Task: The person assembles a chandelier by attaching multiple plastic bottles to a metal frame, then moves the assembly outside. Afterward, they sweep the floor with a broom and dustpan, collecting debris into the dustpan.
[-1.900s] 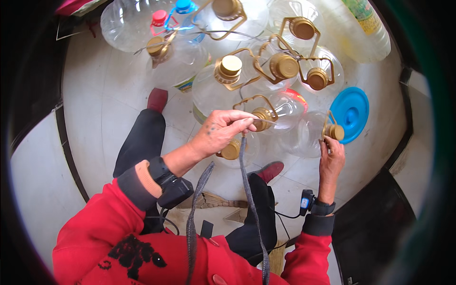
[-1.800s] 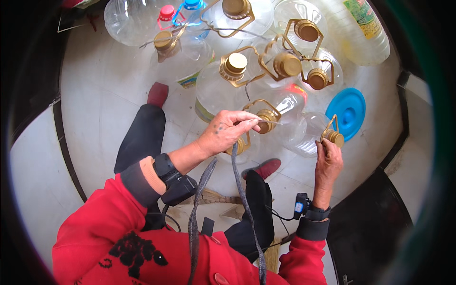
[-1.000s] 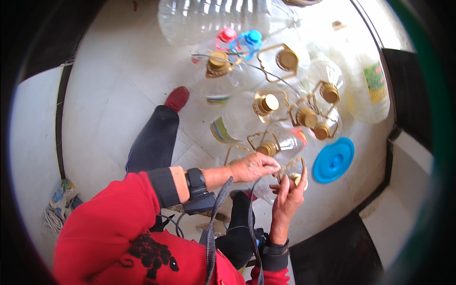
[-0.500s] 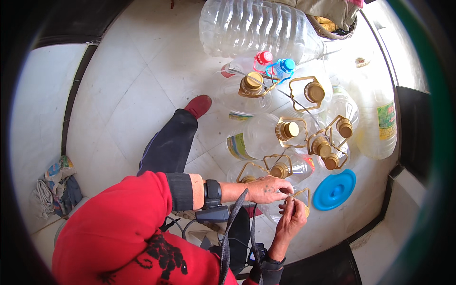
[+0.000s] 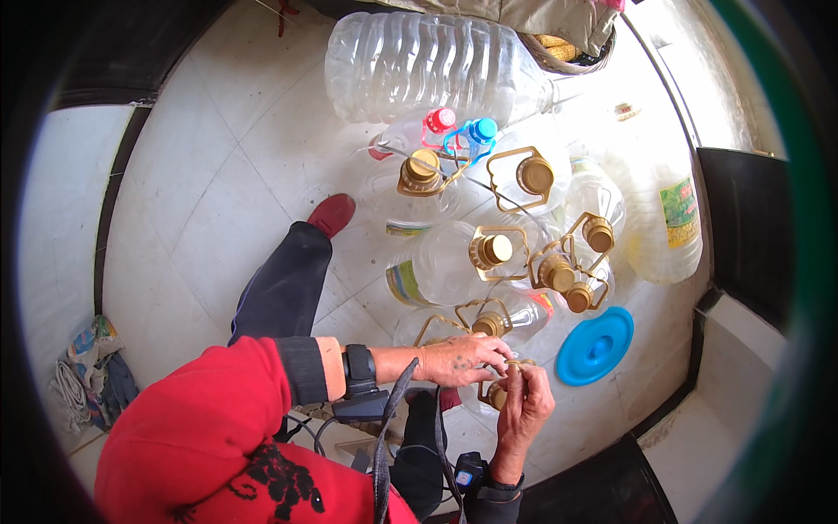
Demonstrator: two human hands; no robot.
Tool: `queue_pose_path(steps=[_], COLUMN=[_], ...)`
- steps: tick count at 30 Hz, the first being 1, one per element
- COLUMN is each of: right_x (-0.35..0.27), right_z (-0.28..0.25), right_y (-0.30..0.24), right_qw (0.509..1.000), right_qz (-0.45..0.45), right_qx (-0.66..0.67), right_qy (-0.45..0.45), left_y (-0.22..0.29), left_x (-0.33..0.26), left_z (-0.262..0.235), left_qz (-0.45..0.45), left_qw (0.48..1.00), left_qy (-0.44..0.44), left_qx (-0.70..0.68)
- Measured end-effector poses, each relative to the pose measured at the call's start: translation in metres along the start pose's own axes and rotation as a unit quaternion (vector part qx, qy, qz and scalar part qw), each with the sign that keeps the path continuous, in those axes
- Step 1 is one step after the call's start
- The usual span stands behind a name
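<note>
My left hand (image 5: pixel 458 358) is closed, its bent fingertips beside my right hand; whatever they hold is hidden. My right hand (image 5: pixel 526 400) pinches the gold plastic handle (image 5: pixel 521 361) of a clear bottle below, whose gold cap (image 5: pixel 495 396) shows between the hands. Just beyond my left hand stands another clear bottle with a gold cap (image 5: pixel 491 323) and handle. Several more clear plastic bottles are grouped farther off, one with a bright gold cap (image 5: pixel 497 250). A thin dark wire (image 5: pixel 489 187) runs across the group by the handles.
A blue round lid (image 5: pixel 594 347) lies right of the bottles. A large ribbed clear bottle (image 5: pixel 428 65) lies on its side at the back, near a basket (image 5: pixel 567 61) with corn. A tall labelled bottle (image 5: pixel 668 218) stands by the right wall. Rags (image 5: pixel 96 375) lie at far left.
The whole view has shifted, so the bottles appear farther left. My hands have parted slightly, and a gold handle now shows at my right fingertips.
</note>
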State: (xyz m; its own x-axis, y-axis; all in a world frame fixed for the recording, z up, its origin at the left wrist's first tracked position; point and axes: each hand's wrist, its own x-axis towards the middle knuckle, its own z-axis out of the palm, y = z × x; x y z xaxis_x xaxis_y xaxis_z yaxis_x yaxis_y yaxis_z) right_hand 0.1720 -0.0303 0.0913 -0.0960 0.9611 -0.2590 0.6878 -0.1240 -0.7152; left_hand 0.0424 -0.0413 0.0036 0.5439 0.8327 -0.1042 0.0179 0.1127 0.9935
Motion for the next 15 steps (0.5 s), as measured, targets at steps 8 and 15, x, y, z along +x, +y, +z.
queue_pose_path(steps=[8, 15], right_x=[0.016, 0.06], right_z=[-0.002, 0.003], right_y=[-0.016, -0.028], right_qw=[0.989, 0.97], right_qz=[0.062, 0.071], right_qx=[0.138, 0.232], right_qy=[0.0, -0.033], left_y=[-0.002, 0.005], left_x=[-0.004, 0.012], left_z=[-0.007, -0.033], left_qz=[-0.039, -0.077], left_qw=[0.996, 0.986], left_qy=[0.049, 0.122], left_qx=[0.065, -0.078])
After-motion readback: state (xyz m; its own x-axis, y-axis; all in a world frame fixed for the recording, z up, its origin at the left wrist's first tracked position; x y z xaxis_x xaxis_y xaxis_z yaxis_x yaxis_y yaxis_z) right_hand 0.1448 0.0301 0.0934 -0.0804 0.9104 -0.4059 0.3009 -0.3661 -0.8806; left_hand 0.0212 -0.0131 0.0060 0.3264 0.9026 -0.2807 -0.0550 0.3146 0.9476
